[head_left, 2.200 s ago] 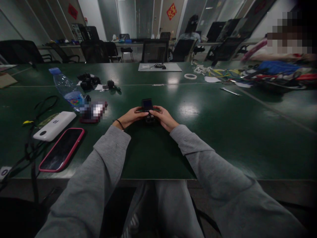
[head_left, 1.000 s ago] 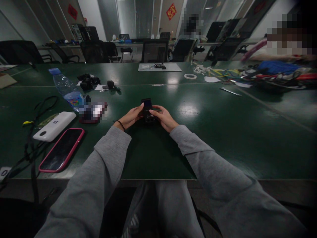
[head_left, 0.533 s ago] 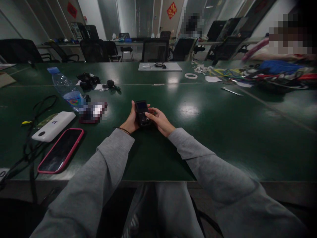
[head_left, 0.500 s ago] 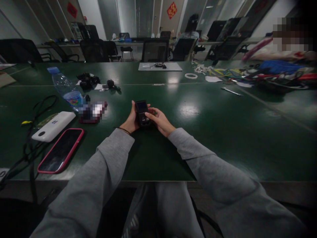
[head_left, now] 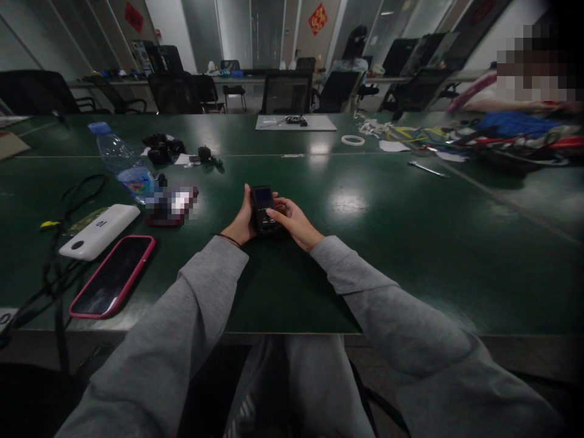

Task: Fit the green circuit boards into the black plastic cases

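Observation:
Between both hands is a small black handheld device point(head_left: 263, 204) with a dark bluish screen at its top and a few buttons below. My left hand point(head_left: 243, 222) wraps round its left side, thumb along the edge, with a dark band at the wrist. From the right, my right hand point(head_left: 296, 224) grips the device, its thumb lying on the buttons and its fingers at the right side. The device is held over the green table point(head_left: 292, 286), tilted so its screen faces me. Its back and some fingertips are hidden.
To the left lie a red-cased phone point(head_left: 113, 277), a white power bank point(head_left: 100, 232), another phone point(head_left: 171, 207), black straps and a tilted plastic bottle point(head_left: 121, 161). Further off are a white board point(head_left: 269, 123), a tape roll point(head_left: 353, 140), a wrench point(head_left: 427, 169) and tangled cables. Another person sits at far right.
My hands and the device keep almost the same place, with the thumb still on the buttons. At far right, the other person's blurred head has shifted slightly.

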`<state>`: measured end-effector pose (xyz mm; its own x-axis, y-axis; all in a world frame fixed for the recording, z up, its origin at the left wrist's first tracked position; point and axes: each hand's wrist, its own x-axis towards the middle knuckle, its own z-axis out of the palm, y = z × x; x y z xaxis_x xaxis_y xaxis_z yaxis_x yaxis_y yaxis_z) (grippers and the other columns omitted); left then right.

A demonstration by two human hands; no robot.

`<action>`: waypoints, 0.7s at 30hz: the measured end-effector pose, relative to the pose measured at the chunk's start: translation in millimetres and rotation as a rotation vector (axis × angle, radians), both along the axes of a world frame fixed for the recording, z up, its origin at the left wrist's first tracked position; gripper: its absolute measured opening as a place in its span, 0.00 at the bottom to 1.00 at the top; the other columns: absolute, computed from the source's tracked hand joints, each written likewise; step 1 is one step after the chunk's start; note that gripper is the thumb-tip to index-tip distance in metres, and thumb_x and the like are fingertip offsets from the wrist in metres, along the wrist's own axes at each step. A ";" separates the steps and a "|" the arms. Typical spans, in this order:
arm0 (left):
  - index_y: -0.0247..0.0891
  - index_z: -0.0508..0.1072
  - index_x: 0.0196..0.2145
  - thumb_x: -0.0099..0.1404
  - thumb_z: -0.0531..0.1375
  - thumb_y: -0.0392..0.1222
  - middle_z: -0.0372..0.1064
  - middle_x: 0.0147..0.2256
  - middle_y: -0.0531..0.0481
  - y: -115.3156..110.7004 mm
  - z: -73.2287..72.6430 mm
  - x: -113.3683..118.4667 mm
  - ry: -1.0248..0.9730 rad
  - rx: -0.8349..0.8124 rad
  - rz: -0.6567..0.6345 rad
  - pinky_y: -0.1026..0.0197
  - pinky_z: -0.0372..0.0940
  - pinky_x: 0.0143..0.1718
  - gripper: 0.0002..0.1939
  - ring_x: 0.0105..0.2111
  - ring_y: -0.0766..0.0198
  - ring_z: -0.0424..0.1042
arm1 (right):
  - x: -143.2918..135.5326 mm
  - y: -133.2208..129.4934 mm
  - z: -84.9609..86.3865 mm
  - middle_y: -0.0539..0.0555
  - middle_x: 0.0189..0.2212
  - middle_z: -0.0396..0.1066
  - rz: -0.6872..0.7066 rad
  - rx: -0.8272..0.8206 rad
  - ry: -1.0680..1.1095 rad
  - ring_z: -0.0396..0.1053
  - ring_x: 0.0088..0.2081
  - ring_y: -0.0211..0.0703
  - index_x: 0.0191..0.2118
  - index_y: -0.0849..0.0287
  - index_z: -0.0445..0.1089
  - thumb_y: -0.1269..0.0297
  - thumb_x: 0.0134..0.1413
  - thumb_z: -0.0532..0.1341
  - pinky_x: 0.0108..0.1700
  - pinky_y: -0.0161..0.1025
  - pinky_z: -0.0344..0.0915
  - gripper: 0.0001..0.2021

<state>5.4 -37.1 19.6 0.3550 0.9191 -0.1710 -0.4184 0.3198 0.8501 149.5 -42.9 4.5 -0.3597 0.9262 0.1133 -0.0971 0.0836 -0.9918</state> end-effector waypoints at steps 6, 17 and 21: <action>0.35 0.69 0.57 0.62 0.39 0.76 0.77 0.42 0.39 1.8 -3.2 -0.4 -0.002 -0.014 0.037 0.51 0.66 0.49 0.47 0.47 0.52 0.74 | -0.2 -3.7 -3.7 0.56 0.45 0.69 -0.081 0.274 -0.183 0.68 0.47 0.47 0.49 0.55 0.61 0.43 0.55 0.62 0.55 0.50 0.65 0.25; 0.37 0.72 0.54 0.60 0.40 0.76 0.77 0.40 0.40 6.2 -9.7 -2.8 -0.005 0.004 0.030 0.51 0.67 0.47 0.45 0.46 0.50 0.73 | 1.7 -18.4 7.9 0.59 0.52 0.59 -0.191 0.759 -0.533 0.61 0.53 0.55 0.65 0.49 0.52 0.48 0.60 0.59 0.57 0.58 0.63 0.31; 0.37 0.71 0.54 0.60 0.42 0.76 0.76 0.41 0.40 6.4 -9.6 -2.8 -0.014 0.009 0.042 0.51 0.67 0.48 0.44 0.47 0.50 0.73 | 1.3 -17.8 6.5 0.59 0.54 0.60 -0.131 0.757 -0.585 0.61 0.55 0.57 0.64 0.48 0.55 0.46 0.61 0.58 0.58 0.58 0.62 0.29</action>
<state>2.6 -30.7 10.0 0.3189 0.9345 -0.1580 -0.4430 0.2943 0.8469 150.8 -60.7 11.0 -0.4481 0.7182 0.5323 0.4511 0.6957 -0.5590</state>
